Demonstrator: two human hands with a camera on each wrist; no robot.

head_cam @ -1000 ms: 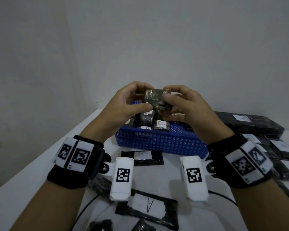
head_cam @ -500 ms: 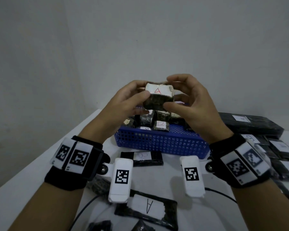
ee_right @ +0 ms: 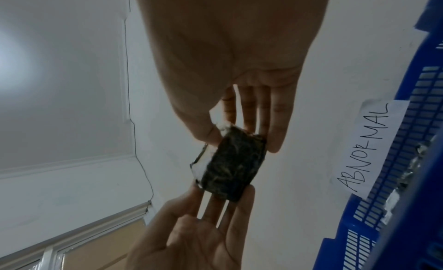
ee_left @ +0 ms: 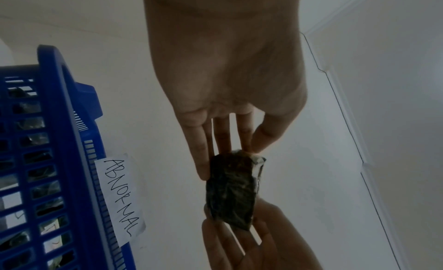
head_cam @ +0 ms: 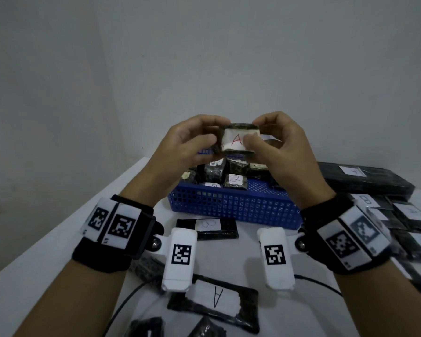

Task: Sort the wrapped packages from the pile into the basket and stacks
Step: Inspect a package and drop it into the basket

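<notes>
A small wrapped package (head_cam: 238,140) is held up in the air above the blue basket (head_cam: 233,205), its white label with a red "A" facing the head camera. The left hand (head_cam: 185,144) pinches its left end and the right hand (head_cam: 277,144) its right end, thumbs in front and fingers behind; the right thumb covers the label's right edge. From the wrist views only the dark wrapped back of the package (ee_left: 231,190) shows, held between fingertips from both sides, with the label seen merely as a white edge (ee_right: 201,166).

The basket holds several small dark packages; two labels read "B", the rest are hidden by the hands. Only the wrist views show a paper tag (ee_left: 120,198) on the basket's side, reading "ABNORMAL".

On the white surface (head_cam: 58,239), one flat black package (head_cam: 207,228) lies just before the basket, its letter blurred, and another marked "A" (head_cam: 213,302) nearer, partly under a wrist camera. To the right lies a long black package (head_cam: 365,178) labelled "A", with overlapping flat packages (head_cam: 408,215) beside it, cut off by the frame so they cannot be counted.
</notes>
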